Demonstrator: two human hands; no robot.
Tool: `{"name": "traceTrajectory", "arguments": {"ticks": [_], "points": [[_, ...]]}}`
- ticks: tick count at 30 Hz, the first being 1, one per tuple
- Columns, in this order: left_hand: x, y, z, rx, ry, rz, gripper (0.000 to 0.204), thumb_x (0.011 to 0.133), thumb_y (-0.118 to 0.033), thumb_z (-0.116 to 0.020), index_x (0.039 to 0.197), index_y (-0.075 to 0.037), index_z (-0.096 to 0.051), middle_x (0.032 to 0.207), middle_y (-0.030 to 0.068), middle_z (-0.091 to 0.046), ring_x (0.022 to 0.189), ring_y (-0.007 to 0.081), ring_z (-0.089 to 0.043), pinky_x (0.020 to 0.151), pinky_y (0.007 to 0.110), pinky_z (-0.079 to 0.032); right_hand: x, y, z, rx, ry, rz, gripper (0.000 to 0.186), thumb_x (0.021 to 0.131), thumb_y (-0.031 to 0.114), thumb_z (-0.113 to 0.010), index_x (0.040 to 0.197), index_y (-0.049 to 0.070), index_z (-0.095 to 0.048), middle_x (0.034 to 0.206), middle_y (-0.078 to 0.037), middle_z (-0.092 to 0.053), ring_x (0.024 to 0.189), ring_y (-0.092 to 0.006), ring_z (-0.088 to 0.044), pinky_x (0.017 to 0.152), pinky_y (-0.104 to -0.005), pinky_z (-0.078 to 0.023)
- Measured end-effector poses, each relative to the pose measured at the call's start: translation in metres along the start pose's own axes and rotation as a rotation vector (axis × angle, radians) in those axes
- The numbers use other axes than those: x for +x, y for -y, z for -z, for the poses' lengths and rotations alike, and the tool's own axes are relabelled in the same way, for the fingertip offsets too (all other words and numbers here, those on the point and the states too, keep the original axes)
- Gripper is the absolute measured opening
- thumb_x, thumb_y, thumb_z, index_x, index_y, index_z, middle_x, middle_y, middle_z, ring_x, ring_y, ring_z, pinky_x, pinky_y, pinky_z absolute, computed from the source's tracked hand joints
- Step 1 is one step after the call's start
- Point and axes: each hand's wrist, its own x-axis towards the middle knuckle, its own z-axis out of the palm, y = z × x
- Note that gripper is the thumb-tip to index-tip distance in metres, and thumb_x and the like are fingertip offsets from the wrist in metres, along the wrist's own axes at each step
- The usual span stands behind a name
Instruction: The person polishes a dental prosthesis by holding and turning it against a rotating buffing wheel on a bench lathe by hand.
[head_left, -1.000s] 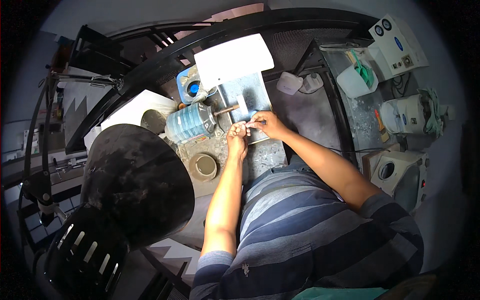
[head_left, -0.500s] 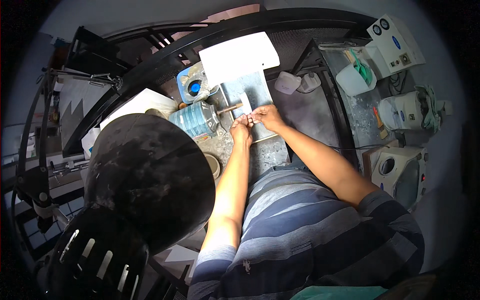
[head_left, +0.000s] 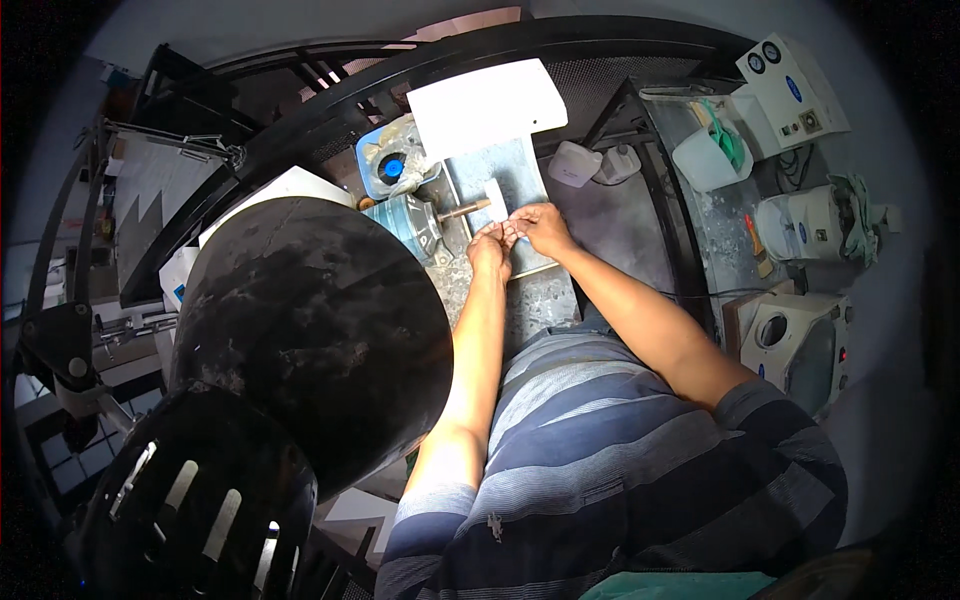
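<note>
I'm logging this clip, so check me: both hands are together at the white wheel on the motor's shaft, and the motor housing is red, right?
Not quite. The head view shows the left hand and right hand close together at the white wheel on the shaft, but the motor housing is pale blue, not red.

Just ahead of the fingers of both hands, the white wheel on a brown spindle and the blue-grey ribbed motor housing to their left close off that side, with the large black dome-shaped hood blocking everything further left. Beyond the fingers, a white flat rectangular cover overhangs the grey metal worktop. To their right, the dark grey flat panel lies bare up to two small white plastic bottles.
</note>
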Motion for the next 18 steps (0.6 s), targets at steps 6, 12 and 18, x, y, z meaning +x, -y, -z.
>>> {"name": "traceTrajectory", "arguments": {"ticks": [6,12,18], "points": [[0.003,-0.003,-0.006,0.076,-0.060,0.041,0.009,0.092,0.001,-0.045,0.092,0.002,-0.054,0.079,0.0122,-0.064,0.066,0.0207,-0.062,0.062,0.031,-0.054,0.000,-0.004,0.001,0.077,-0.012,-0.031,0.007,0.084,-0.004,-0.060,0.084,-0.003,-0.066,0.077,-0.007,-0.069,0.065,-0.0093,-0.061,0.060,-0.0237,-0.050],[0.014,-0.006,0.009,0.072,-0.015,0.029,0.007,0.091,0.004,-0.045,0.093,0.003,-0.052,0.081,0.0142,-0.064,0.065,0.0224,-0.064,0.058,0.031,-0.054,-0.003,0.007,-0.010,-0.072,-0.018,-0.082,0.008,0.085,-0.005,-0.059,0.091,-0.007,-0.065,0.084,-0.010,-0.069,0.075,-0.0121,-0.065,0.067,-0.0247,-0.053],[0.005,0.003,0.006,-0.038,0.029,-0.026,0.005,0.093,0.001,-0.050,0.096,-0.001,-0.053,0.082,0.0126,-0.064,0.067,0.0220,-0.064,0.063,0.034,-0.057,-0.005,-0.007,-0.007,-0.175,-0.088,0.046,0.010,0.083,-0.004,-0.060,0.091,-0.005,-0.066,0.084,-0.010,-0.070,0.074,-0.0122,-0.065,0.068,-0.0251,-0.052]]}}
